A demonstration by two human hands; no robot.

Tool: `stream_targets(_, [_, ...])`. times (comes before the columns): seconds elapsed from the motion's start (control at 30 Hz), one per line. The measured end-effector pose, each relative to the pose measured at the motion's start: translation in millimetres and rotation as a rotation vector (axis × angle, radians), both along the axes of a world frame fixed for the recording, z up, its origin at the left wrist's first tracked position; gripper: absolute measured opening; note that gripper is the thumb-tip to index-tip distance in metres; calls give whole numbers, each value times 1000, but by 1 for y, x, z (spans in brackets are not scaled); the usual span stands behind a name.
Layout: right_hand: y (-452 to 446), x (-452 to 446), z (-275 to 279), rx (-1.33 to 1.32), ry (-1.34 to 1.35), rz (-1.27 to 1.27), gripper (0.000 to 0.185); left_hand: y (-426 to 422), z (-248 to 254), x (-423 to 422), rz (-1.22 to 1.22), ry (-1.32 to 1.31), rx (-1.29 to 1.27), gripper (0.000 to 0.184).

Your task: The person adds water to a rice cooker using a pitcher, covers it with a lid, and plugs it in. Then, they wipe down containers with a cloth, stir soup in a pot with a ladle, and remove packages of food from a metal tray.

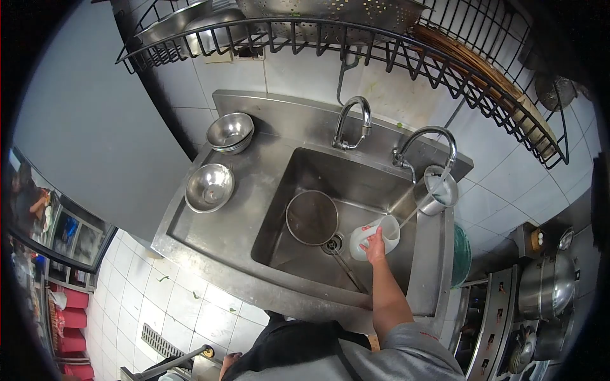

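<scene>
My right hand (376, 246) is inside the sink on its right side, fingers wrapped round a white plastic container (389, 230) that is tilted with its mouth up. Under and beside it is more whitish, translucent plastic, and I cannot tell whether that is a second vessel. A round mesh strainer (312, 217) lies left of it on the sink floor, its long handle (351, 273) pointing toward me past the drain (332, 243). My left hand (230, 362) shows only in part at the bottom edge, low beside my body; its fingers are mostly hidden.
Two faucets (353, 114) rise behind the sink (273, 235). A metal pot (437, 193) with a utensil stands under the right one. Steel bowls (210, 188) sit on the left drainboard. A black wire rack (298, 32) hangs overhead; a stove with a large pot (545, 286) is at right.
</scene>
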State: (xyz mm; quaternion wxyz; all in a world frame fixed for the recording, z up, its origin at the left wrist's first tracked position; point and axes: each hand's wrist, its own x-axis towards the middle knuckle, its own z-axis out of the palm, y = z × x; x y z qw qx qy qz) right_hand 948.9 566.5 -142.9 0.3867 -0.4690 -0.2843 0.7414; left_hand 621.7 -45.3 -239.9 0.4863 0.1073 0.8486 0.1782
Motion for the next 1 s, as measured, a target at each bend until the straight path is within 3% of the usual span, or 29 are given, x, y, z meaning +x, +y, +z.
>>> stream_targets(0.33, [0, 0, -2, -3, 12, -1, 65, 6, 4, -2, -46, 36, 8, 27])
stream_targets(0.53, [-1, 0, 1, 2, 8, -6, 67, 7, 6, -3, 116, -72, 98, 26])
stream_targets(0.7, [-1, 0, -2, 4, 8, -9, 66, 24, 41, 3, 50, 0, 0, 26])
stream_targets(1.0, [0, 1, -2, 4, -7, 5, 69, 24, 41, 3, -50, 35, 64, 27])
